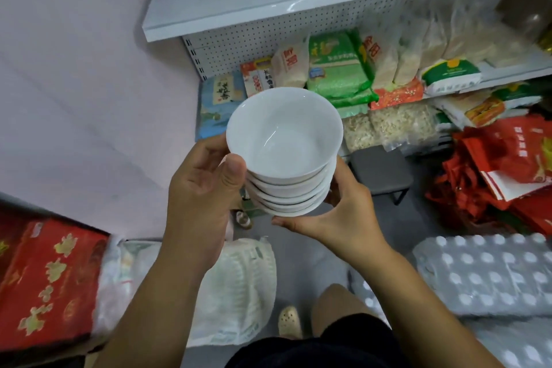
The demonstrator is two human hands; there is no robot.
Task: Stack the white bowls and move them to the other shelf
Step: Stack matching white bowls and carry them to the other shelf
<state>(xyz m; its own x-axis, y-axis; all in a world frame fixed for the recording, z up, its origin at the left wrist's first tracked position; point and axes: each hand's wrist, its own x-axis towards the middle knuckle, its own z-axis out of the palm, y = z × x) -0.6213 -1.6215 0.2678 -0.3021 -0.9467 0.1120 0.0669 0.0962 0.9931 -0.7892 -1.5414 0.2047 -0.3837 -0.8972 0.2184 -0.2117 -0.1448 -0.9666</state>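
Both forearms bare, no sleeves in view, no watch, rings or bands on either wrist. Left hand and right hand: short trimmed nails, nothing worn. Dark shorts, black or near it, plain fabric, at 6 o'clock. One bare knee above the shorts hem. One foot in a cream perforated clog, round vent holes on top.

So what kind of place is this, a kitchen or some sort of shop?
Most likely a small shop or its stockroom, not a kitchen. A white pegboard-backed shelf holds packaged rice bags, red gift boxes are piled on the floor, and both hands carry a stack of white bowls.
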